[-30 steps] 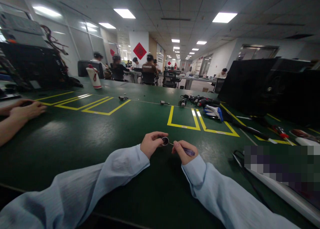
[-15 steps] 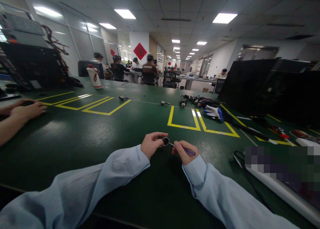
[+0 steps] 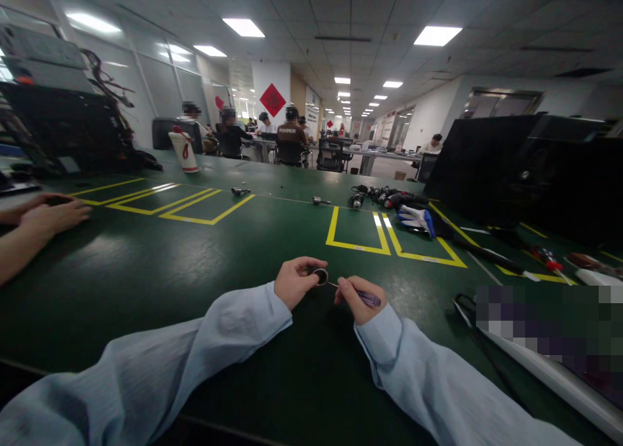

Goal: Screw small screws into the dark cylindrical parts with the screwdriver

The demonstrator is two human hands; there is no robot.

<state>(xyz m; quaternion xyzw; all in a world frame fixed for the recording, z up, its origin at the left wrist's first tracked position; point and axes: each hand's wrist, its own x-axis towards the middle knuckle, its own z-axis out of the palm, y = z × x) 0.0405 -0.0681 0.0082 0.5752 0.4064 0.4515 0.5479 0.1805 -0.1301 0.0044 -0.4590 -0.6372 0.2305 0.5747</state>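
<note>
From my remote seat, the green table (image 3: 195, 258) fills most of the view. Black cases (image 3: 511, 167) stand on it at 3 o'clock. A co-worker's hand (image 3: 51, 215) rests flat on the table at 9 o'clock, well apart from my work. A yellow-taped box (image 3: 357, 233) lies at 12 o'clock from my hands, with a pair of white and blue gloves (image 3: 416, 217) just beyond its right edge, at about 1 o'clock.

Both of my hands sit low on the table, just below the middle of the view. My left hand (image 3: 294, 282) is curled nearly closed, and its thumb and forefinger pinch a small round part (image 3: 320, 276) just above the table. My right hand (image 3: 357, 300) is closed around the purple handle of a thin screwdriver (image 3: 367, 297), held in the fingertips like a pen.

The screwdriver's long axis lies almost level. Its handle end is toward 4 o'clock and its bare metal shaft points toward 10 o'clock. The tip meets the round part between my two hands. I cannot tell whether it sits inside the part or only against its face. The part's dark open face turns up toward the camera.

Against the frame half a second back, almost nothing differs. Both grips are the same and the tip is still at the part. My hands have only drifted a trifle, and the co-worker's hand has not moved.
</note>
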